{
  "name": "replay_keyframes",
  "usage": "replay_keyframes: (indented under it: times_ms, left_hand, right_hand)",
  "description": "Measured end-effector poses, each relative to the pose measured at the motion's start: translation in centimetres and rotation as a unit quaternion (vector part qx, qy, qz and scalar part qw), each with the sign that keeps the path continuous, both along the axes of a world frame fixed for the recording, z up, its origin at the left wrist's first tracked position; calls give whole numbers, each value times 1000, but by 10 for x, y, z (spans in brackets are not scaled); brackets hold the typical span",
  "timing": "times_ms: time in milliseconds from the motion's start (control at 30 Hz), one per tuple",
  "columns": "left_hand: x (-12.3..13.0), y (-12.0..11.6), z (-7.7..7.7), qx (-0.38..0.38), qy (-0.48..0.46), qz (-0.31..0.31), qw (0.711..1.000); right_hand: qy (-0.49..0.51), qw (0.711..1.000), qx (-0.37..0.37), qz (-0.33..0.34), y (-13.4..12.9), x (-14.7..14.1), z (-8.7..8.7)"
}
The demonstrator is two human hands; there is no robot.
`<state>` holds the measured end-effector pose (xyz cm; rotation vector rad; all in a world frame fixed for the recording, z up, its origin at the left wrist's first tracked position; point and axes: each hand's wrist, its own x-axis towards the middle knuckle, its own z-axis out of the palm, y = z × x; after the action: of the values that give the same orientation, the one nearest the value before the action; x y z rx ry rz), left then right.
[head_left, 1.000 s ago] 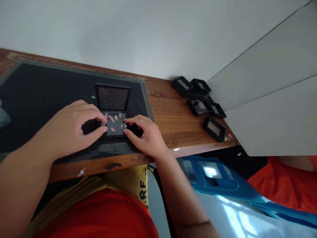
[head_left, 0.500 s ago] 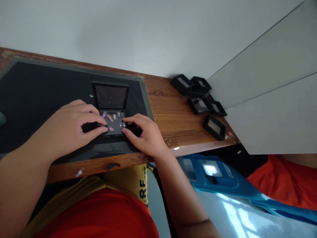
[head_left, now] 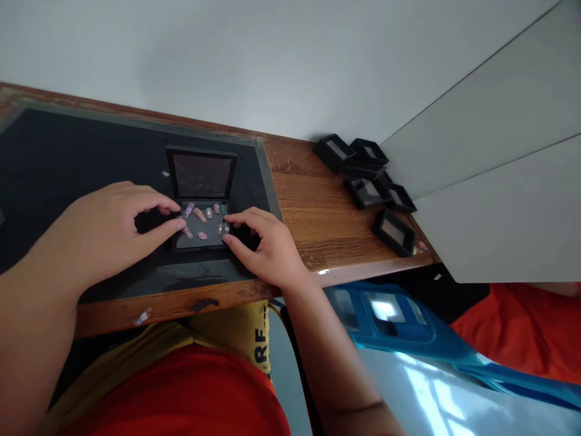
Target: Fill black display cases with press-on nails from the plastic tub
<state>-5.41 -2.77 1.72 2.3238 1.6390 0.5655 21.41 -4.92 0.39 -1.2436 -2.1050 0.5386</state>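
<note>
A black box [head_left: 202,241] lies with its lid [head_left: 203,174] raised; the lid has a clear window. Several decorated press-on nails, among them a pinkish one [head_left: 200,214], a purple one [head_left: 202,235] and a green one [head_left: 224,209], lie spread on its grey base. At the box's left edge is my left hand [head_left: 122,224], its thumb and index finger apart, close to a small clear nail [head_left: 187,232]. Against the right edge, my right hand [head_left: 263,242] steadies the box, thumb and index fingertips over its rim; the other fingers are mostly hidden.
Several black windowed boxes [head_left: 394,232] are piled at the right end of the wooden table [head_left: 313,212], by a white panel. A tiny nail-like piece [head_left: 166,174] lies on the dark mat [head_left: 91,151]. A blue plastic stool [head_left: 390,315] and another person's orange clothing [head_left: 521,333] are at right.
My left hand has drawn back to the left, and its thumb and index finger have spread. A clear nail now shows at the box's left side. My right hand stays put.
</note>
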Motion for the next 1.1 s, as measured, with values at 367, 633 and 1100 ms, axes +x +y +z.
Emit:
replay_keyframes:
  times_ms: [367, 633, 1100]
  left_hand:
    - [-3, 3, -4, -22, -21, -50, 998]
    - [-4, 3, -10, -53, -27, -72, 996]
    - [-1, 5, 3, -135, -33, -26, 990]
  right_hand:
    - [-1, 1000, 2, 7, 0, 0, 0]
    - [-2, 1000, 6, 9, 0, 0, 0]
    - [-8, 1000, 5, 3, 0, -1, -1]
